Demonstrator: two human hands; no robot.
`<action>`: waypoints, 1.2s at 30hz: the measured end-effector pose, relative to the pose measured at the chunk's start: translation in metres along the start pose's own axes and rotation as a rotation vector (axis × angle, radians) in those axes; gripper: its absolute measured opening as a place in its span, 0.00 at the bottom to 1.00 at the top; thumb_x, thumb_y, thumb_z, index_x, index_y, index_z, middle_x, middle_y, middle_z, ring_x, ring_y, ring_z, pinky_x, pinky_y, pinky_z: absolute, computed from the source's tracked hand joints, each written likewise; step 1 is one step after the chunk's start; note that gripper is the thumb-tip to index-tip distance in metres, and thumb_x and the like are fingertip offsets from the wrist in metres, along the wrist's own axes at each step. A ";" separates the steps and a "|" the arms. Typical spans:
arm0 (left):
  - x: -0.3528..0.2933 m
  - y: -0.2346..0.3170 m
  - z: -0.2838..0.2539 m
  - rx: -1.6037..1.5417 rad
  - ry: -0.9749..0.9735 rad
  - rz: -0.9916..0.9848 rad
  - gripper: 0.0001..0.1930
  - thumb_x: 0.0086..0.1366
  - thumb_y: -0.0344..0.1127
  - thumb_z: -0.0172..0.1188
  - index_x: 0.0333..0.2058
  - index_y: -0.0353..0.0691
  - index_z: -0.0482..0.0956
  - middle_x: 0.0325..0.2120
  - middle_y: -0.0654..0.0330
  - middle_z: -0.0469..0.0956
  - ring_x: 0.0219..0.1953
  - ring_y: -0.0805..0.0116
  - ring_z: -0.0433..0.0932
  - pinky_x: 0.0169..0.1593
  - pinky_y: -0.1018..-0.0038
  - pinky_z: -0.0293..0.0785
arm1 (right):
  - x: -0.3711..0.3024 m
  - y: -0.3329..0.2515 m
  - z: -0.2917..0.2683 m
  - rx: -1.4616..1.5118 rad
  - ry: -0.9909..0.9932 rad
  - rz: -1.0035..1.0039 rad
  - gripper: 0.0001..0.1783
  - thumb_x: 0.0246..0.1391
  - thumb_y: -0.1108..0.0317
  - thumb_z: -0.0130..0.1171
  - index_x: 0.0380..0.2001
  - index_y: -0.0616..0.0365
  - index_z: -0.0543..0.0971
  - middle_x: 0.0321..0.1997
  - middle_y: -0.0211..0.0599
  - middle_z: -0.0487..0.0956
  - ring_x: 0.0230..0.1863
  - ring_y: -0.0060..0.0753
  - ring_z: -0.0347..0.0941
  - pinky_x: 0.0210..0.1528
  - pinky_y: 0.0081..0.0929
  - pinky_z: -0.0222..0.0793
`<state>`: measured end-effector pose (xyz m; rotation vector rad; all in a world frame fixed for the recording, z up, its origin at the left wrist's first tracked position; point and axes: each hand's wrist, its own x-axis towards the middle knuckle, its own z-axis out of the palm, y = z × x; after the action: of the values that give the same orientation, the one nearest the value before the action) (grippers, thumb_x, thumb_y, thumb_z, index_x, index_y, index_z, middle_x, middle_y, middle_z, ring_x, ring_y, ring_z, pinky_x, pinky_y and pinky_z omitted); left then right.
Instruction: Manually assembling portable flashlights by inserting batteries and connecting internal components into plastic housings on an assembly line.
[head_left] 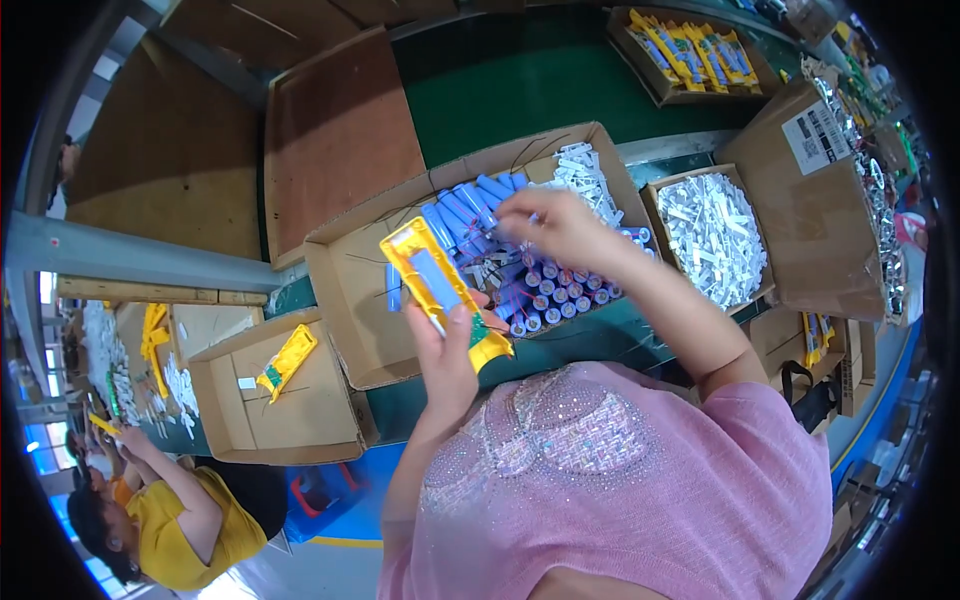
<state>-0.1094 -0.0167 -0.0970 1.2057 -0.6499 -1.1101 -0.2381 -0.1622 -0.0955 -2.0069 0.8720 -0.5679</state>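
Note:
My left hand (447,355) is closed around a long yellow plastic housing (408,262), tilted over the front of a cardboard box. Inside the housing lies a blue battery cell (434,278), and a small green circuit board shows near its lower end. My right hand (560,228) hovers over the same box with fingers curled together; whatever they pinch, if anything, is too small to make out. Below it, blue cylindrical batteries (545,300) with thin wires fill the middle of the cardboard box (350,335). White plastic pieces (585,180) are heaped at its far right.
A smaller box (235,440) on the left holds another yellow housing (290,362). To the right stand a box of white pieces (712,240) and a tall carton (800,200). Filled yellow housings (690,50) sit in a far tray. A co-worker (200,520) is at the lower left.

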 end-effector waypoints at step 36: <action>0.008 0.015 -0.010 0.197 -0.169 -0.020 0.19 0.61 0.39 0.45 0.48 0.36 0.59 0.32 0.61 0.70 0.31 0.79 0.70 0.35 0.80 0.67 | 0.036 -0.061 -0.008 0.370 -0.188 -0.074 0.07 0.46 0.73 0.53 0.28 0.59 0.65 0.17 0.28 0.69 0.18 0.15 0.63 0.20 0.12 0.58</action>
<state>-0.0934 -0.0202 -0.0872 1.2966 -0.8945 -1.1949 -0.1979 -0.1698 -0.0374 -1.7259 0.5361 -0.5282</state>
